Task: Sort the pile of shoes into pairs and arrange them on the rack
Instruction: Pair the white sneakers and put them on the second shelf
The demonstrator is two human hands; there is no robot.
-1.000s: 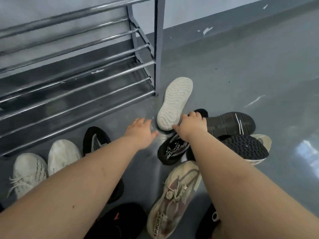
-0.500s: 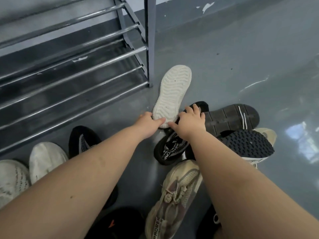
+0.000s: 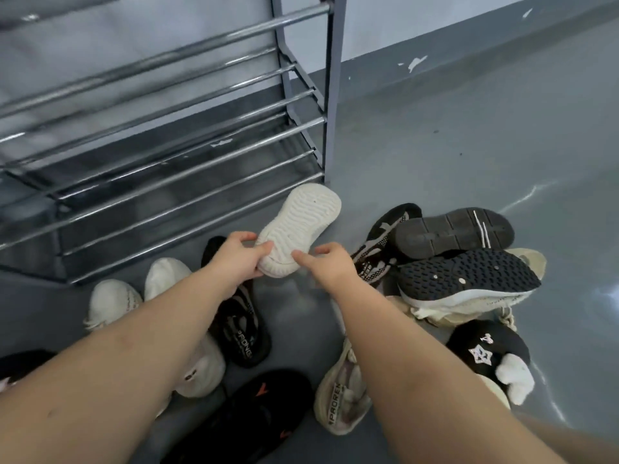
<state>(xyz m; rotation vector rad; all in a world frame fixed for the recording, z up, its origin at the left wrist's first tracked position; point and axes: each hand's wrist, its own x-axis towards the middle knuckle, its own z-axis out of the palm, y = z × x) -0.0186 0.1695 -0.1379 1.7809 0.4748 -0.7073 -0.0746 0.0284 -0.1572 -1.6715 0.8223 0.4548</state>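
White shoe [image 3: 299, 228], sole up, now lifted off the floor in the left hand [image 3: 242, 257] grip; right hand [image 3: 330, 264] has let go, fingers loose, so pairing can proceed.

Bkgd: grey floor, wall base, metal rack.

Floor [image 3: 469, 155]: smooth grey coating, glossy, w/ pale scuff streaks and bright light reflections at right. Wall [image 3: 402, 18]: light upper section over a dark grey skirting band [image 3: 452, 58] w/ chipped paint spots. Rack [image 3: 167, 128]: chrome horizontal bars on dark grey uprights, standing on floor at left, close to wall.
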